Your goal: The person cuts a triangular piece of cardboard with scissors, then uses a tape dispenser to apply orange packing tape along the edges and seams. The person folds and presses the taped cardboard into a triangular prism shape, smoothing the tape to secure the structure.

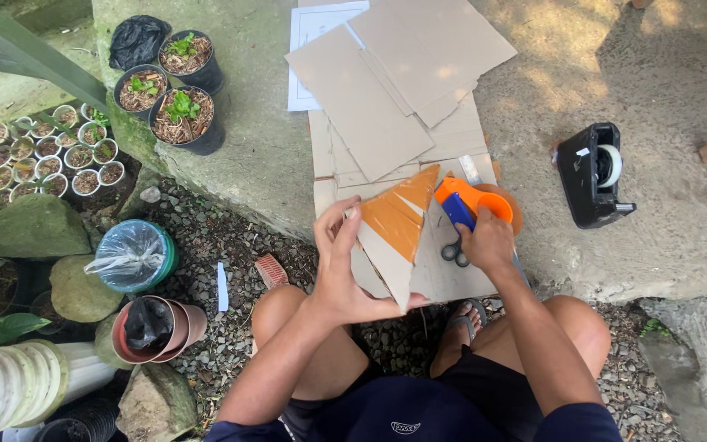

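Now the left hand [345, 270] grips an orange-taped cardboard triangle [394, 237]; the right hand [487, 243] clasps an orange tape dispenser [472, 199] above the cardboard sheets [386, 90].

Cardboard cone piece [394, 237]: triangular, folded form, held raised above the sheets and tilted, apex pointing up and to the right. Upper faces were covered in orange strips; lower part showed bare pale cardboard and a white band. The wide lower end rested in the palm of the left hand [345, 266], fingers spread along its left edge.

Orange and blue tape dispenser [468, 205]: hand-held type, lying just right of the cone's apex, on the flat cardboard. The right hand [487, 243] gripped its blue handle from below. The orange body pointed away from the person.
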